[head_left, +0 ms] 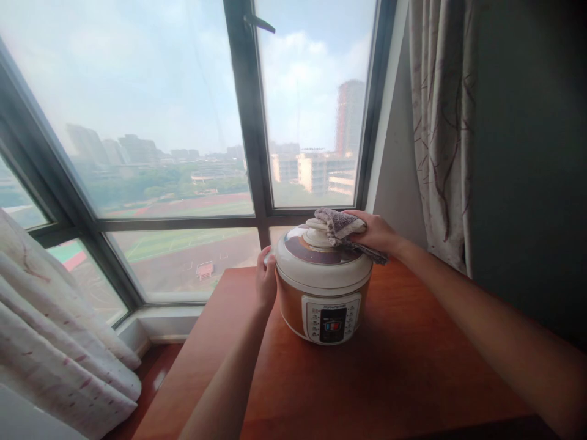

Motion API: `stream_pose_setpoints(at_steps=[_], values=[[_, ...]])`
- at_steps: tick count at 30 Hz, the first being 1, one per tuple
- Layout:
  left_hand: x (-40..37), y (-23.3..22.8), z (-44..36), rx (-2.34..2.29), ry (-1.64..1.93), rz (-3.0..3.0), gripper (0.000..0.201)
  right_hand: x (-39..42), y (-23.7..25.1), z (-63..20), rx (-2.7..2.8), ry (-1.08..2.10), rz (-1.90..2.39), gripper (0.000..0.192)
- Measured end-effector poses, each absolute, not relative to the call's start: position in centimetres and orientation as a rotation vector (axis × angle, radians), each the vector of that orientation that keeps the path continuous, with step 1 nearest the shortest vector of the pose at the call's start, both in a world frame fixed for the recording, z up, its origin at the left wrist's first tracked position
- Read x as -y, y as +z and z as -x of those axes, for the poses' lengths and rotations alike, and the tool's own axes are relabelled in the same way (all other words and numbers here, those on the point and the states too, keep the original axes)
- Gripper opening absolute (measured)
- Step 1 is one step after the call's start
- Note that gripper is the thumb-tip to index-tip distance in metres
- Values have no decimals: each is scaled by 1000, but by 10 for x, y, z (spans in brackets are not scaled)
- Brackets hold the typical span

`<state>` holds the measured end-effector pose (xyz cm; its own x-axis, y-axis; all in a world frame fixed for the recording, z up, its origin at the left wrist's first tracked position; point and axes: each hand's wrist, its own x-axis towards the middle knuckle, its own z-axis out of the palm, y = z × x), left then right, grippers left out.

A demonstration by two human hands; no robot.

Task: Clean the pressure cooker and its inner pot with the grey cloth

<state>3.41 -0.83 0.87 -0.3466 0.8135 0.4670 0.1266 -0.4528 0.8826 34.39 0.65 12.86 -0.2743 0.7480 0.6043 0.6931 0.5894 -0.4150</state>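
A white and gold-brown electric pressure cooker (288,302) stands upright, its control panel (332,321) facing me. My left hand (266,278) is closed on the cooker's small side handle, at the left of the lid. In my right hand (376,232) is a bunched grey-brown cloth (342,225), pressed against the right side of the lid knob (316,235). Part of the cloth hangs over the lid's right edge. The shiny dark top of the lid (300,244) shows in front of the knob, and the lid sits on the cooker.
The cooker rests on a reddish-brown wooden table (293,391). Behind it are tall windows with a dark frame (263,226). A patterned curtain (443,122) hangs at the right, and another pale curtain (55,342) is at the left, beside the table.
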Motion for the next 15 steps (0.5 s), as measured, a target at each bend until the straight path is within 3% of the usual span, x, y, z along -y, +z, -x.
stream_pose_setpoints(at_steps=[4, 9, 15], values=[[8, 9, -34, -1249, 1847, -1397, 44, -6, 131, -332, 2085, 288, 1086, 72], [7, 8, -33, -1254, 1853, -1399, 43, -9, 143, -316, 2126, 159, 1162, 78], [6, 8, -35, -1263, 1851, -1378, 44, -16, 145, -321, 2118, 129, 1186, 72]])
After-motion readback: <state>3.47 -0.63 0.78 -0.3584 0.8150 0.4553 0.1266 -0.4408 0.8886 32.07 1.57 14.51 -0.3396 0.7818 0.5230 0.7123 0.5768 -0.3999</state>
